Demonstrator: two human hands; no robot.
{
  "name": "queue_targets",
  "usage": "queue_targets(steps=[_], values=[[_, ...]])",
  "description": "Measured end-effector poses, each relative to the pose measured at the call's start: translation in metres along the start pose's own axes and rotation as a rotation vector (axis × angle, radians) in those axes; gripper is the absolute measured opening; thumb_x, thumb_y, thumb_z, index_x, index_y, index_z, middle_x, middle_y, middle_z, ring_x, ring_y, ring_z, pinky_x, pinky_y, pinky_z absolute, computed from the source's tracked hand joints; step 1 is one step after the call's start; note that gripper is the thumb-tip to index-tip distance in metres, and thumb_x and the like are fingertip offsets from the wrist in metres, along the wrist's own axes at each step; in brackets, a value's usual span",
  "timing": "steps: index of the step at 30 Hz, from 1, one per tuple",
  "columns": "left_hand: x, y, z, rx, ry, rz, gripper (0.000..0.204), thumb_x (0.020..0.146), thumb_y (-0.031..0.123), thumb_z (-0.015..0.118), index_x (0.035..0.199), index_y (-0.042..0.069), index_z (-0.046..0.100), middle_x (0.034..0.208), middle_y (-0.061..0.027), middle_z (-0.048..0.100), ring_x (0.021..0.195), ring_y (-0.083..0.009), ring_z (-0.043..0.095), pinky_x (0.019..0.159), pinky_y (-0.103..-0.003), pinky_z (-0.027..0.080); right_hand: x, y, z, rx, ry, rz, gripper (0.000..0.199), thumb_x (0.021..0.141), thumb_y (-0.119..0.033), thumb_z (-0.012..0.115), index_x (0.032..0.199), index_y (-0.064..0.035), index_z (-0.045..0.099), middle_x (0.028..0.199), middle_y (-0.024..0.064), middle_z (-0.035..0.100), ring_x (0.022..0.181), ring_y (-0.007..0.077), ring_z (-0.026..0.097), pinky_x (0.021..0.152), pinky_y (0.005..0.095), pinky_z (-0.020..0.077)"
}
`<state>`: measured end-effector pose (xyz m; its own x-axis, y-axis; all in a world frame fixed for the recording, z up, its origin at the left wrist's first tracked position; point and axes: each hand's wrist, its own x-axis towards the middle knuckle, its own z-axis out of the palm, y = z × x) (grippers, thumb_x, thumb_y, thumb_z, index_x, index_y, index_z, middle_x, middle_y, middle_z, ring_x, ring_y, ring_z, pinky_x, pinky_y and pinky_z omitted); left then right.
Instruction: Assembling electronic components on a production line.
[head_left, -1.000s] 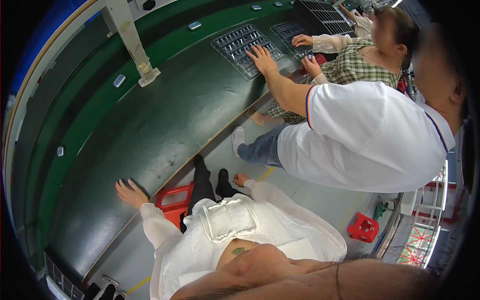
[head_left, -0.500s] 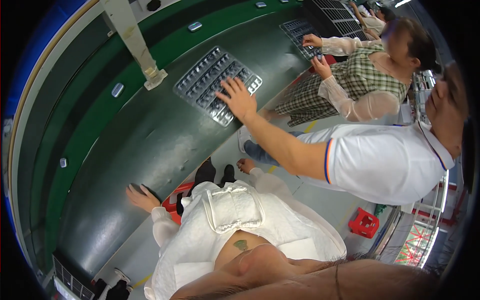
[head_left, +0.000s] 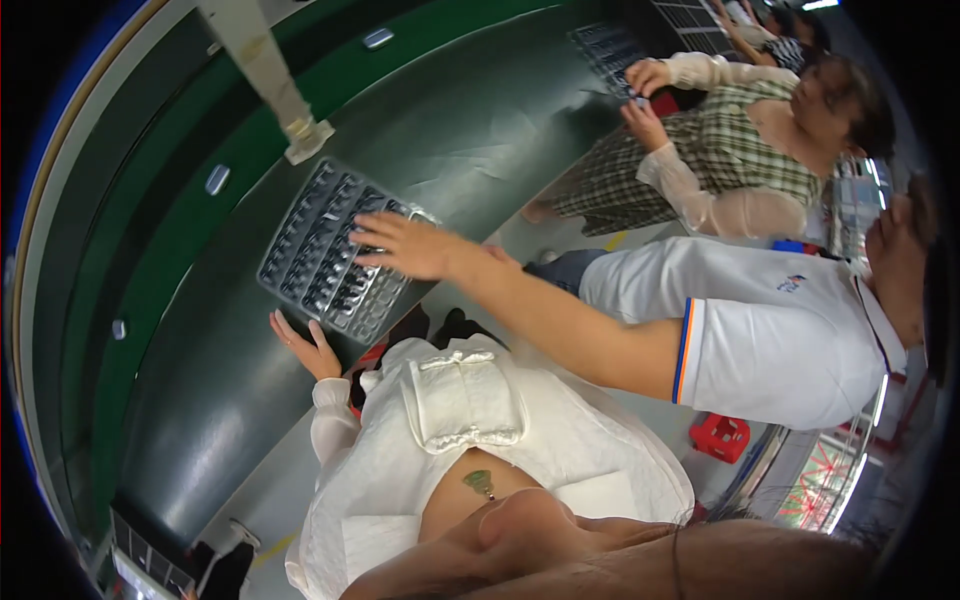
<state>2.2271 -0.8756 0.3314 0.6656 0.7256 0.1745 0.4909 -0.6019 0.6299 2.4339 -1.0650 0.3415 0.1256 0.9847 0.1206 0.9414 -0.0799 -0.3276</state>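
Tray [head_left: 310, 250], clear and compartmented, is sliding nearer along the green bench [head_left: 210, 420] under a co-worker's hand [head_left: 405, 246], coming within reach beside the left hand [head_left: 310, 352], whose fingers are spreading wide, gripping nothing; the right hand is apparently hiding behind that co-worker's arm [head_left: 570, 325], grip unreadable.

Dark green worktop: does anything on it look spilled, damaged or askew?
Faint creases show in the dark green worktop, right of the clear plastic compartment tray; odd, since the worktop's left part looks smoother. No spill shows.
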Motion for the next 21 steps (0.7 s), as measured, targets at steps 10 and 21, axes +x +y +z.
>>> queue_targets(steps=[10, 21], values=[[-0.011, 0.0, 0.056, -0.067, 0.036, -0.02, 0.048, 0.094, 0.023, 0.038, 0.136, 0.002, 0.028, 0.142, -0.0243, 0.018, 0.131, -0.0387, 0.021, 0.107, -0.043, 0.017, -0.105, 0.018, 0.093, 0.693, 0.586, 1.062, 0.024, 0.084, -0.007, 0.054, 0.108, -0.0125, 0.054, 0.066, 0.0083, 0.055, 0.059, 0.0178, 0.054, 0.059, 0.0299, 0.0447], [-0.022, 0.014, 0.042, -0.085, 0.065, -0.083, 0.045, 0.092, 0.015, 0.039, 0.133, 0.0, 0.031, 0.139, -0.024, 0.026, 0.127, -0.039, 0.027, 0.106, -0.041, 0.019, -0.113, 0.029, 0.063, 0.641, 0.452, 1.046, 0.025, 0.087, -0.01, 0.053, 0.111, -0.017, 0.052, 0.065, 0.008, 0.055, 0.056, 0.0167, 0.053, 0.057, 0.0309, 0.0449]])
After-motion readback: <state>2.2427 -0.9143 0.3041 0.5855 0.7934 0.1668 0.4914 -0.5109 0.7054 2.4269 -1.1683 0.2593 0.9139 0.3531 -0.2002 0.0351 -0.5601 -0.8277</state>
